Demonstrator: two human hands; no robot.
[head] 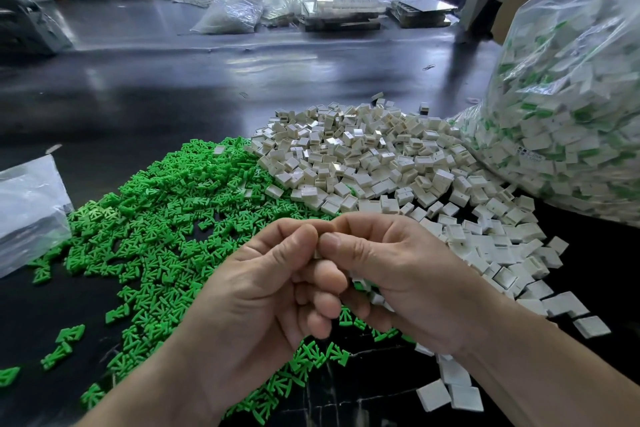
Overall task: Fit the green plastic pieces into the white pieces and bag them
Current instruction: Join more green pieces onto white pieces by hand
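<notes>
1. Green pieces are heaped from lower left to centre and white pieces centre right, with the piles touching along one edge. They are likely laid side by side so each hand can feed from its own pile.
2. Big clear bag at the right edge is stuffed with white-and-green parts and leans on the white pile. It is probably kept close for dropping in finished ones.
3. Flat bag lies at the left edge on the black table; contents unclear.
4. Both hands meet at lower centre, raised above the piles. This looks like the press-fit step.
5. Left hand: fingers curled, thumb and forefinger pinching a white piece from the left.
6. Right hand: fingers curled, thumb tip pressing the same piece from the right. More white pieces show under its curled fingers; held or lying beneath, can't tell.
7. Any green insert in the pinched piece is hidden by the thumbs, so can't tell if one is seated.
8. Judging by the loose piles, plenty is left to do.
</notes>
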